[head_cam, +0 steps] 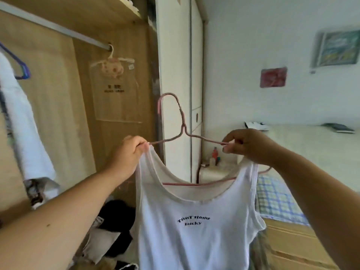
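Open wardrobe (58, 106) left, bed (303, 152) right. Left hand (128, 152) and right hand (245, 145) each pinch white tank top (194, 221) strap on pink hanger (182, 129), held mid-air between them.

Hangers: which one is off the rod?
The pink hanger, gripped by left hand and right hand; purple hanger and white hanger hang in the wardrobe.

Left hand (127, 152) and right hand (247, 145) are bare, left forearm (64, 207) mole-marked.
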The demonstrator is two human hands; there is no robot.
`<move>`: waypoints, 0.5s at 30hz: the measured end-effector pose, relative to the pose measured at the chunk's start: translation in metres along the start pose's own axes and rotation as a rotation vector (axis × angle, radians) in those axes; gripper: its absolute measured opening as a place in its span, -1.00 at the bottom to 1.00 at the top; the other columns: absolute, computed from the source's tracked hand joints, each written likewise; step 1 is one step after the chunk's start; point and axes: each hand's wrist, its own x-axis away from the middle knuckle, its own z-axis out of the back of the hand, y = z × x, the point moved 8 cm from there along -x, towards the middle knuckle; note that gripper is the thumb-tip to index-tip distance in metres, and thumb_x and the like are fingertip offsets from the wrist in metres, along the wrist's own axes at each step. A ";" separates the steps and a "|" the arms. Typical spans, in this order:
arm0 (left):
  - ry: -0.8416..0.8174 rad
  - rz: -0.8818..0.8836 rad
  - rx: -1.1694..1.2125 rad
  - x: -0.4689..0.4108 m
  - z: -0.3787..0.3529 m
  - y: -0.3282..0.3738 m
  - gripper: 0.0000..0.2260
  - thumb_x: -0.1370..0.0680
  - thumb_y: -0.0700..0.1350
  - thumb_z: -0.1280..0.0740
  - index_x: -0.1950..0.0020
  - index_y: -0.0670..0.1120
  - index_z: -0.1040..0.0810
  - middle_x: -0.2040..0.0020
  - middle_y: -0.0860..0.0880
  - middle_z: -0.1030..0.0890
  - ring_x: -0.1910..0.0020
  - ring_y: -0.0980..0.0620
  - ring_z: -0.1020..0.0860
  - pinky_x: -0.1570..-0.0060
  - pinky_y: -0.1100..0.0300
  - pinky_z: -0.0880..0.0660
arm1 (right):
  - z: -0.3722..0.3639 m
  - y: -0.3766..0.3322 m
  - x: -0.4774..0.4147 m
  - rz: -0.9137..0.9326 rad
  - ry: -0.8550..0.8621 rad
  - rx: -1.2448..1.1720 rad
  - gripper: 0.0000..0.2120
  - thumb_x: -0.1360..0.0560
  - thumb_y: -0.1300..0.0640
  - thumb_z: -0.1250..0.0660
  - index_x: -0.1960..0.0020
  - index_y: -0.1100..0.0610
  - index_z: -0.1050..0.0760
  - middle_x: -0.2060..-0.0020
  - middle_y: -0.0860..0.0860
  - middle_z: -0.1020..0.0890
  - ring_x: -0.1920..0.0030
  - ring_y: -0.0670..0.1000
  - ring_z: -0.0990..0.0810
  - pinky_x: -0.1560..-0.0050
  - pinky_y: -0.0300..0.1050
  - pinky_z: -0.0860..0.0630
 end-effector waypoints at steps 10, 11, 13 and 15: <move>-0.370 -0.329 0.180 0.100 -0.107 0.106 -0.90 -0.57 -0.09 -0.29 0.11 0.00 -0.57 0.20 0.12 -0.45 0.13 0.04 -0.46 0.11 0.11 -0.37 | -0.007 0.049 0.257 -0.508 0.059 0.029 -0.72 -0.42 -0.07 -0.41 0.26 0.15 -0.58 0.40 0.04 -0.56 0.37 -0.07 -0.44 0.36 -0.25 -0.29; -0.421 -0.381 0.184 0.111 -0.120 0.121 -0.90 -0.57 -0.05 -0.28 0.09 0.02 -0.57 0.19 0.16 -0.44 0.13 0.07 -0.46 0.11 0.11 -0.38 | -0.010 0.054 0.288 -0.570 0.072 0.006 -0.70 -0.41 -0.10 -0.40 0.30 0.12 -0.56 0.45 -0.06 -0.53 0.40 -0.14 -0.41 0.39 -0.29 -0.28; -0.526 -0.459 0.204 0.139 -0.149 0.153 -0.89 -0.57 -0.01 -0.27 0.07 0.06 -0.58 0.16 0.14 -0.48 0.12 0.09 -0.46 0.11 0.11 -0.39 | -0.014 0.062 0.354 -0.696 0.120 -0.023 -0.68 -0.38 -0.18 -0.38 0.39 0.03 -0.52 0.55 -0.17 -0.46 0.49 -0.21 -0.37 0.43 -0.35 -0.29; -0.629 -0.499 0.234 0.171 -0.180 0.184 -0.90 -0.56 0.02 -0.29 0.07 0.06 -0.59 0.15 0.09 -0.50 0.12 0.08 -0.46 0.12 0.12 -0.36 | -0.015 0.068 0.422 -0.809 0.185 -0.039 -0.65 -0.32 -0.26 -0.32 0.43 -0.01 -0.49 0.58 -0.19 -0.43 0.52 -0.21 -0.35 0.45 -0.35 -0.28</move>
